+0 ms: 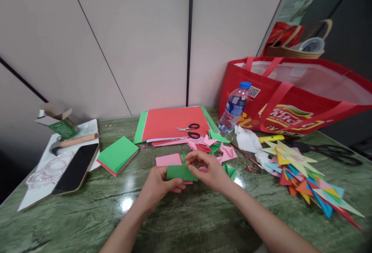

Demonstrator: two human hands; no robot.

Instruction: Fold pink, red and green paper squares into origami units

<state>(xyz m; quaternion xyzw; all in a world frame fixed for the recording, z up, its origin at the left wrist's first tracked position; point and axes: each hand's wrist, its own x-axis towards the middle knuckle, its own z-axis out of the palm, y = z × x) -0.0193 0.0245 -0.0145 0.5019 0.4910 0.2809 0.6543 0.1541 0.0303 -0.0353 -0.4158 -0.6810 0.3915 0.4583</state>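
Observation:
Between my two hands is a small green piece of paper [178,172], folded into a narrow strip. My left hand [159,185] pinches its left end with the thumb in front. At the right end, the bent fingers of my right hand [207,169] close on the paper. Just behind lies a pink paper piece [168,160] on the table. Folded pink, red and green paper pieces [228,152] are scattered beyond my right hand, partly hidden by it. Black-handled scissors [192,131] rest on a stack of large red and green sheets [174,121].
To the left are a stack of green squares [119,152], a phone [77,167], a wooden-handled tool [77,140] and an open small box [62,125]. On the right stand a water bottle [234,109], a red bag [270,98] and a multicoloured folded-paper piece [308,181].

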